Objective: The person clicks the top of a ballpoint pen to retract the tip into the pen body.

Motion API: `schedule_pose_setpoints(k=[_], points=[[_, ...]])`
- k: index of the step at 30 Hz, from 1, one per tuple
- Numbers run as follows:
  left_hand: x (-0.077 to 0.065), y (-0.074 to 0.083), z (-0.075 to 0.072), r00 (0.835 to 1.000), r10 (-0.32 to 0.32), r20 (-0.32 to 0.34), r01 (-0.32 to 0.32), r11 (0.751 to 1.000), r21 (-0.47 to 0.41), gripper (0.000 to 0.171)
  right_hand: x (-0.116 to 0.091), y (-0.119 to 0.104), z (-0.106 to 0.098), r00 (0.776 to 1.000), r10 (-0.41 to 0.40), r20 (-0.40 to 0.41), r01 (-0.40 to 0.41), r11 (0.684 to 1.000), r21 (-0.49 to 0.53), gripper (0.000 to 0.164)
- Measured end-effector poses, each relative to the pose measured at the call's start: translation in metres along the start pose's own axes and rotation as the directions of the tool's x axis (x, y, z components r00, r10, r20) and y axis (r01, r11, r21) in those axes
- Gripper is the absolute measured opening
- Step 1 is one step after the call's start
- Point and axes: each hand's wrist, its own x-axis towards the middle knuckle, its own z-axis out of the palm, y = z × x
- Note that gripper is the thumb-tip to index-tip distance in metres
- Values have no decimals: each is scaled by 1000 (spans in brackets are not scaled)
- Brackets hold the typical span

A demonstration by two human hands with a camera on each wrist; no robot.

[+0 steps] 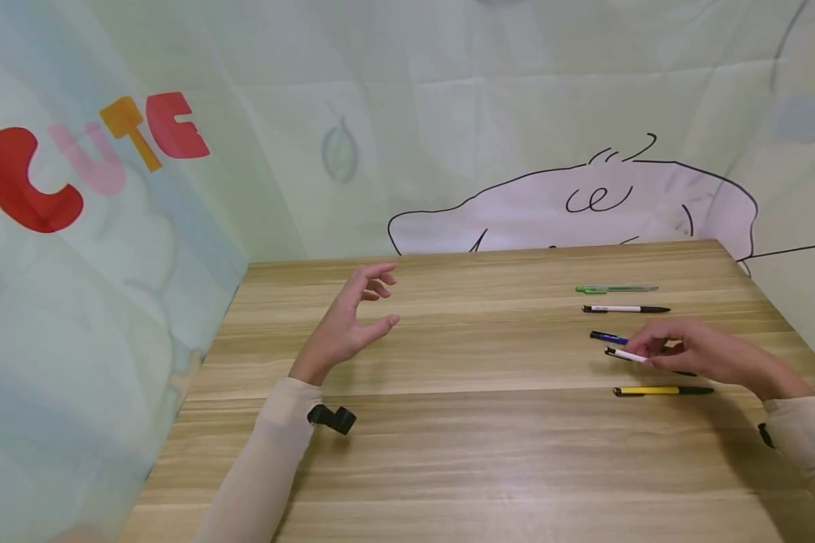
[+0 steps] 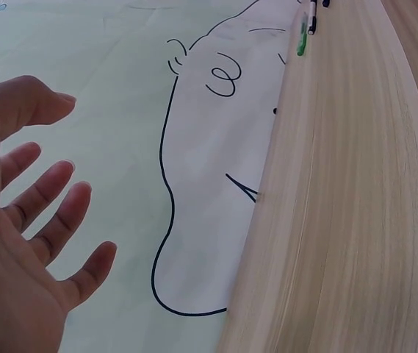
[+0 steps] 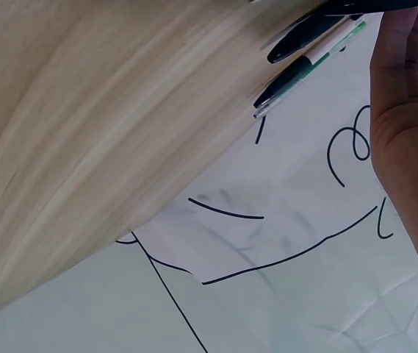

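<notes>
My right hand (image 1: pixel 702 351) pinches a white pen with black ends (image 1: pixel 626 354) between thumb and fingers, at the right side of the table. Just behind it lies a blue pen (image 1: pixel 607 338), partly covered by the fingers. A yellow pen with a black grip (image 1: pixel 659 391) lies nearer the front. Farther back are another white pen with a black grip (image 1: pixel 625 308) and a clear pen with green parts (image 1: pixel 614 289). Over the left part of the table my left hand (image 1: pixel 342 324) is held with thumb and fingers apart, holding nothing; the left wrist view shows its palm (image 2: pixel 17 287).
The wood-grain table (image 1: pixel 448 452) meets a printed cloth backdrop (image 1: pixel 353 173) at its back edge. More of that cloth, with coloured letters, hangs along the left side. A small black device (image 1: pixel 333 418) is strapped to the left wrist.
</notes>
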Motion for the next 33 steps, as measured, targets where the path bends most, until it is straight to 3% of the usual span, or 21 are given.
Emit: schedule_pose_setpoints(k=[5,15,25,33], points=[[0,-1,0,1000,-7,-1,7,1000,3,72,-1,2,2,1000,5,-3,-5,1000,-18,29],[0,1,1,1000,-11,6,11,1000,6,71,-4,0,6,996,91,3,-91,994,-64,24],[-1,0,1,1000,-10,5,10,1000,10,72,-4,5,13,999,45,-5,-45,990,-133,24],[-2,1,1,1000,-22,-4,22,1000,13,73,0,4,12,993,117,16,-111,972,-209,25]])
